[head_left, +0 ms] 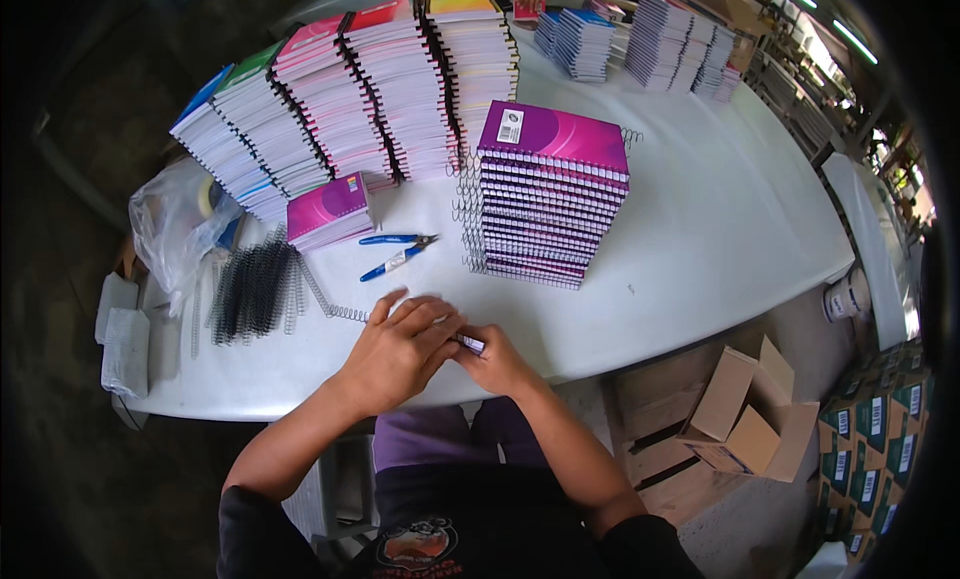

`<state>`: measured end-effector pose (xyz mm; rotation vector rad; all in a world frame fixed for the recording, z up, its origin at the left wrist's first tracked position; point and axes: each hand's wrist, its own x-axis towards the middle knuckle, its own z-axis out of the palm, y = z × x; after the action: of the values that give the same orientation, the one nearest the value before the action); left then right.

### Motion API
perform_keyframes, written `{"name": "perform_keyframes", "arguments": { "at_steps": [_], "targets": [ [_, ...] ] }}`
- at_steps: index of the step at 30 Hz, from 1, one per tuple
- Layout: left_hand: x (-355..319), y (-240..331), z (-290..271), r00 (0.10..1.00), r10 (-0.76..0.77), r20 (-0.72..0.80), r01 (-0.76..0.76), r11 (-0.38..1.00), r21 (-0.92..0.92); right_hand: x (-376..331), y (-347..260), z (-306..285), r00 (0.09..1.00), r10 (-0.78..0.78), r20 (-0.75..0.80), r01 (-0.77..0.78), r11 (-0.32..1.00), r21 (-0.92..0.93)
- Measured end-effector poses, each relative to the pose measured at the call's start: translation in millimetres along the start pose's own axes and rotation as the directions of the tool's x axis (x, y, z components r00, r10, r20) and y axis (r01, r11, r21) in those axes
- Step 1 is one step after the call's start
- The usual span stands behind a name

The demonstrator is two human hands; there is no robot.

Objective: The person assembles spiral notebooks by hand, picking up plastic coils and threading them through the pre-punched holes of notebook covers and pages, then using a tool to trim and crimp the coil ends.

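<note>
white surface (700, 249) rounds off at its near edge, close to both hands; open room stretches right of the tall purple notebook stack (555, 199), and blue-handled cutters (388, 241) lie just far of the left hand (398, 344). a slim notebook (471, 345), mostly covered, sits between the hands, pinched by the right hand (497, 365); its visible end points right and slightly near, full long axis hidden. the left grip is blurred, so i cannot tell if it pinches.
</note>
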<state>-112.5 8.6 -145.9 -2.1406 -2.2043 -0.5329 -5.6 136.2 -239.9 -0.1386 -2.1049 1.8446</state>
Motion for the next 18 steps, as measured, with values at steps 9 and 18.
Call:
{"name": "perform_keyframes", "arguments": {
  "at_steps": [9, 18],
  "targets": [
    [11.4, -19.3, -3.1, 0.994, -0.041, 0.097, 0.062, 0.973, -0.224, 6.2, -1.9, 1.3, 0.987, 0.156, 0.022, -0.158, 0.979, 0.129],
    [22.9, -5.9, -4.6, 1.000, -0.021, -0.018, 0.020, 1.000, -0.020, 9.7, 9.2, 1.9, 0.968, 0.252, -0.003, -0.251, 0.967, -0.033]
  ]
}}
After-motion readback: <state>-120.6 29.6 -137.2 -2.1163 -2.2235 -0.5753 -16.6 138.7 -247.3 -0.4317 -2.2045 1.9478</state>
